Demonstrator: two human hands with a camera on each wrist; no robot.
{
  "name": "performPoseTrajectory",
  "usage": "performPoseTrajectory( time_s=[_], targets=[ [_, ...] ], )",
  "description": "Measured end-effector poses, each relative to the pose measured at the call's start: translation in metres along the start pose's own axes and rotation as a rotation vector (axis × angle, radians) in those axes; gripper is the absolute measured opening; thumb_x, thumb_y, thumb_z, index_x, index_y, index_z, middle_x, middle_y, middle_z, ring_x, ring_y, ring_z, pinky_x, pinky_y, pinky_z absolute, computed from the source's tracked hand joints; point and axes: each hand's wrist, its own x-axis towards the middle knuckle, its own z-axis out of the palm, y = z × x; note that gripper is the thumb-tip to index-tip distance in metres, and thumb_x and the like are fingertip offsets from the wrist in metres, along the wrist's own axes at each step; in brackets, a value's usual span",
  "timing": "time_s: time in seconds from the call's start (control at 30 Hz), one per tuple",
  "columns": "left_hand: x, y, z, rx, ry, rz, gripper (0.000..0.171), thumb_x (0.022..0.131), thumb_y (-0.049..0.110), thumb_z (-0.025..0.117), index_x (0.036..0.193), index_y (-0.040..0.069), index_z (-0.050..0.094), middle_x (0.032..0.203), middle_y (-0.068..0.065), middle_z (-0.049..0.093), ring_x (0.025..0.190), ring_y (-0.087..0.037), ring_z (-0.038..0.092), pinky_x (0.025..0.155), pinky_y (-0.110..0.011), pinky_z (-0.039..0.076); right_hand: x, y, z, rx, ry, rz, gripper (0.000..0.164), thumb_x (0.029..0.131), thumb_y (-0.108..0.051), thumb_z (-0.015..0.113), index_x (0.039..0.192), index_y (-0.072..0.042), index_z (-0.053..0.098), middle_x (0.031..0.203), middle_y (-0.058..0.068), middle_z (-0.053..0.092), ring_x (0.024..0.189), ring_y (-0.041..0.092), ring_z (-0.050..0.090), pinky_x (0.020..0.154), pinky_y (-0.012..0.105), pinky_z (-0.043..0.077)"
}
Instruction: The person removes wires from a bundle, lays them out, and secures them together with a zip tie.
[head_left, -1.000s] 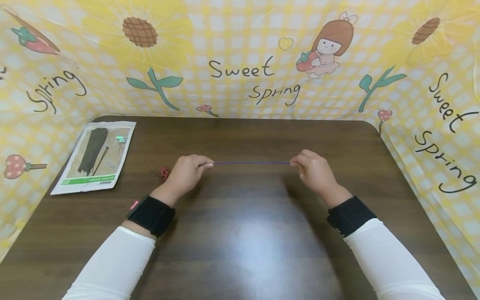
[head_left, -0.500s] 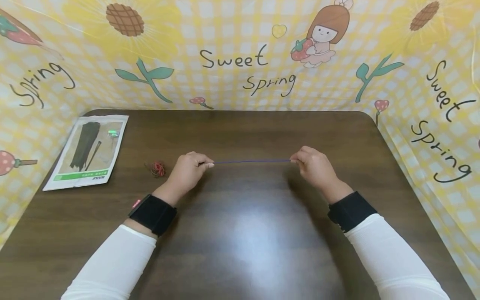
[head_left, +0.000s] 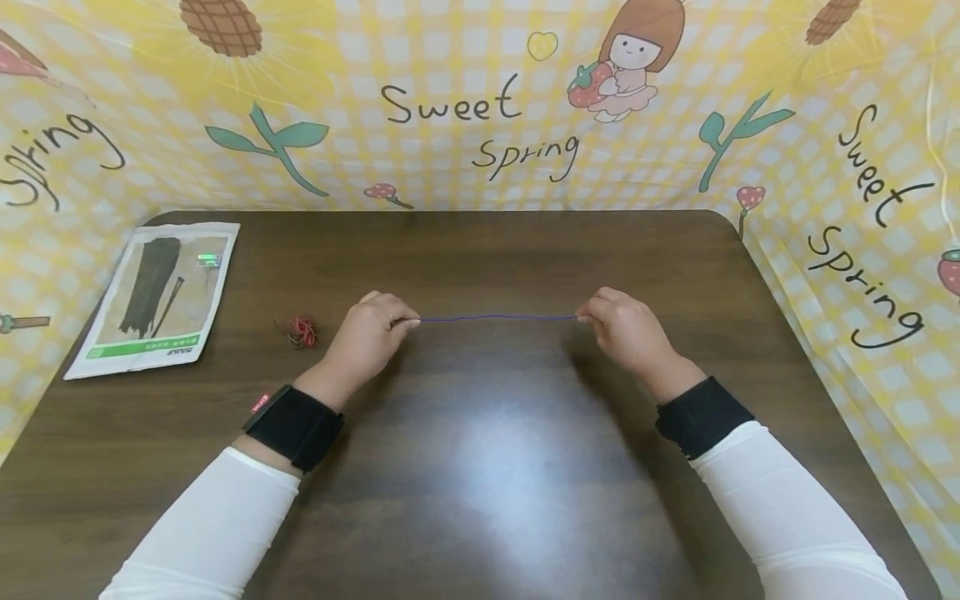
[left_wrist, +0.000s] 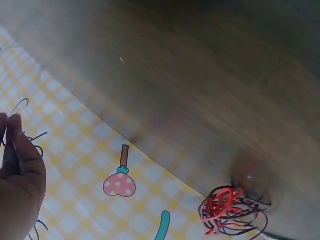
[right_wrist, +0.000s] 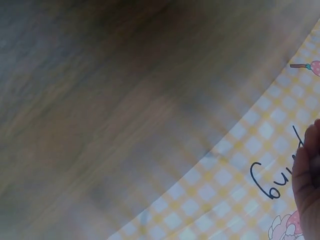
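A thin blue strand (head_left: 498,317) stretches nearly level between both hands, with a slight wave along it. My left hand (head_left: 365,333) pinches its left end between thumb and fingers. At the other end, the fingertips of my right hand (head_left: 628,333) pinch it. Left of the left hand, a loose tangle of red and dark strands (head_left: 302,332) lies on the brown table (head_left: 480,258). In the left wrist view the same tangle (left_wrist: 231,211) appears at lower right. Only part of the right hand (right_wrist: 307,175) shows in the right wrist view, and the strand cannot be made out there.
A white packet (head_left: 150,300) with a green band and a picture of a dark bundle lies at the table's far left. A yellow checked cloth (head_left: 450,50) with printed drawings rises behind the table and along its sides.
The head view has tilted and shifted, so the packet and tangle sit farther left. The tangle, partly hidden by the left hand before, now shows whole. Both hands keep hold of the blue strand.
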Motion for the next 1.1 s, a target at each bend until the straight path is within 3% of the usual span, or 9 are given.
performPoseTrajectory(
  time_s=[0.17, 0.33, 0.63, 0.87, 1.1],
  targets=[
    [0.002, 0.001, 0.0, 0.026, -0.036, 0.026, 0.008, 0.09, 0.005, 0.066, 0.089, -0.001, 0.072, 0.091, -0.013, 0.067, 0.092, -0.03, 0.056, 0.086, -0.043, 0.046, -0.003, 0.004, 0.001, -0.043, -0.016, -0.032, 0.008, 0.082, 0.009, 0.069, 0.085, 0.001, 0.069, 0.079, 0.011, 0.063, 0.074, 0.027, 0.062, 0.063, 0.037, 0.054],
    [0.003, 0.001, 0.004, -0.014, -0.04, 0.026, 0.005, 0.087, 0.003, 0.069, 0.085, -0.001, 0.071, 0.086, -0.012, 0.067, 0.088, -0.029, 0.058, 0.098, -0.047, 0.042, -0.005, 0.008, 0.001, -0.03, -0.028, -0.029, 0.013, 0.08, 0.014, 0.066, 0.084, 0.002, 0.068, 0.078, 0.011, 0.063, 0.074, 0.027, 0.062, 0.062, 0.036, 0.054],
    [0.004, 0.001, 0.013, 0.036, -0.182, 0.025, 0.007, 0.087, 0.001, 0.067, 0.081, 0.0, 0.069, 0.084, -0.01, 0.066, 0.086, -0.029, 0.057, 0.104, -0.048, 0.037, -0.013, 0.013, 0.009, -0.001, -0.099, -0.037, 0.016, 0.078, 0.016, 0.064, 0.082, 0.001, 0.068, 0.076, 0.009, 0.061, 0.074, 0.026, 0.062, 0.064, 0.036, 0.055],
    [0.005, 0.0, 0.023, 0.122, -0.206, 0.018, 0.01, 0.086, -0.002, 0.067, 0.076, 0.002, 0.067, 0.081, -0.008, 0.063, 0.082, -0.026, 0.053, 0.091, -0.043, 0.046, -0.017, 0.016, 0.017, -0.026, -0.172, -0.042, 0.012, 0.081, 0.01, 0.067, 0.082, -0.002, 0.068, 0.076, 0.007, 0.059, 0.076, 0.026, 0.061, 0.066, 0.036, 0.055],
    [0.002, -0.001, 0.024, 0.188, -0.225, 0.034, 0.012, 0.085, -0.001, 0.067, 0.074, 0.004, 0.066, 0.077, -0.006, 0.061, 0.079, -0.025, 0.052, 0.076, -0.039, 0.049, -0.018, 0.016, 0.025, -0.051, -0.205, -0.084, 0.01, 0.083, 0.006, 0.068, 0.078, -0.003, 0.066, 0.073, 0.006, 0.053, 0.07, 0.025, 0.058, 0.061, 0.035, 0.052]
  ],
)
